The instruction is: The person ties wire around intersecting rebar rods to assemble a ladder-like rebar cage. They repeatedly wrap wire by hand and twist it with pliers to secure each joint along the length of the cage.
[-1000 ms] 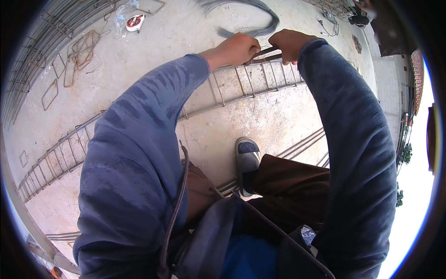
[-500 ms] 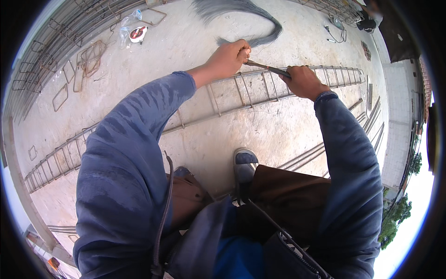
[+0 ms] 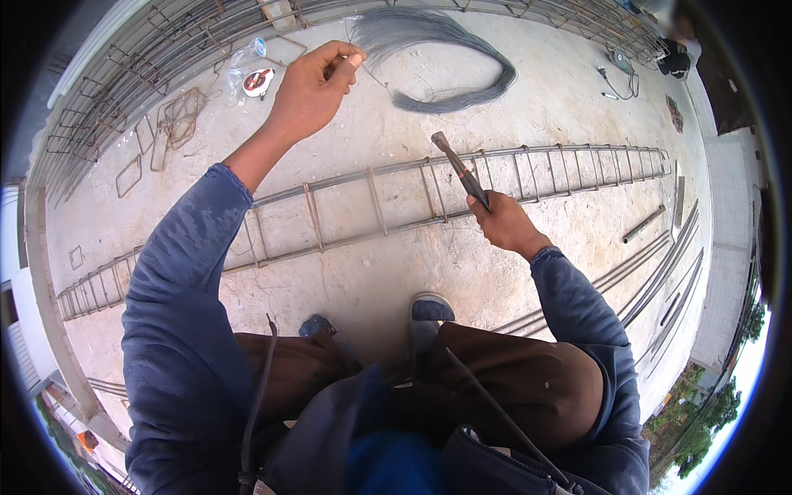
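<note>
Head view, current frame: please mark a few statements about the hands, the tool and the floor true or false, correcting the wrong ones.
1. The right hand holds a dark tool. True.
2. The left hand grips the dark tool too. False: only the right hand does.
3. A grey wire bundle lies on the floor. True.
4. The ladder-like steel frame stands upright. False: it lies along the floor.
5. A red-and-white round object lies left of the grey wire bundle. True.

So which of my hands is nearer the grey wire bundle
Left. In the picture, your left hand is beside the left end of the grey wire bundle; your right hand is farther off, below it.
</note>
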Tool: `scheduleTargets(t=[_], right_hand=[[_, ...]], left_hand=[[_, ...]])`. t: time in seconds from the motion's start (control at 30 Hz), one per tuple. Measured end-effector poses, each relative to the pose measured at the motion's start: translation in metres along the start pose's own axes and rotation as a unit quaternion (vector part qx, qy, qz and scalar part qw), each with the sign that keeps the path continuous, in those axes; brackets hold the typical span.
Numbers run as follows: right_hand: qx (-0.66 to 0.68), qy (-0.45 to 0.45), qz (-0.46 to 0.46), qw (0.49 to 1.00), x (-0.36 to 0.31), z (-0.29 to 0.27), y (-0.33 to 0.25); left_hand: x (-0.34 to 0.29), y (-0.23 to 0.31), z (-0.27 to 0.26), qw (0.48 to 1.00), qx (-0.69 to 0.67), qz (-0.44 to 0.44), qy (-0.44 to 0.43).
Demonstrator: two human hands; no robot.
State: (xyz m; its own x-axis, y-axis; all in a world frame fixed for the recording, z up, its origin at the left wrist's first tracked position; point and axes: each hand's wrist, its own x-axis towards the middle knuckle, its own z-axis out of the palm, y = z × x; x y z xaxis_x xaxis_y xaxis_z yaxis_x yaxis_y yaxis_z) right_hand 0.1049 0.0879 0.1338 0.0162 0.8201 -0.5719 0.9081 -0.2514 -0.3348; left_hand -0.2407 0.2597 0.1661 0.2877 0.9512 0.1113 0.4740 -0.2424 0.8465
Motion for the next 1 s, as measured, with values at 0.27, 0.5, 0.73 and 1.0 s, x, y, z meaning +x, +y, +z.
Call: scheduleTargets(t=[0.27, 0.5, 0.73, 1.0], right_hand=[[0.041, 0.114, -0.114, 0.986, -0.007, 0.033, 0.033], [-0.019, 0.126, -0.106, 0.986, -0.025, 0.068, 0.069], [0.12, 0.266, -0.251, 0.923, -0.024, 0.056, 0.013], [0.365, -0.015, -0.199, 0.909, 0.03, 0.08, -0.074]], left_hand=[[-0.096, -0.005, -0.011, 0.981, -0.155, -0.092, -0.074], [-0.15, -0.006, -0.019, 0.955, 0.198, 0.151, -0.165], [-0.161, -0.004, 0.013, 0.873, 0.263, 0.341, -0.228], [-0.182, 0.012, 0.038, 0.799, 0.327, 0.409, -0.296]])
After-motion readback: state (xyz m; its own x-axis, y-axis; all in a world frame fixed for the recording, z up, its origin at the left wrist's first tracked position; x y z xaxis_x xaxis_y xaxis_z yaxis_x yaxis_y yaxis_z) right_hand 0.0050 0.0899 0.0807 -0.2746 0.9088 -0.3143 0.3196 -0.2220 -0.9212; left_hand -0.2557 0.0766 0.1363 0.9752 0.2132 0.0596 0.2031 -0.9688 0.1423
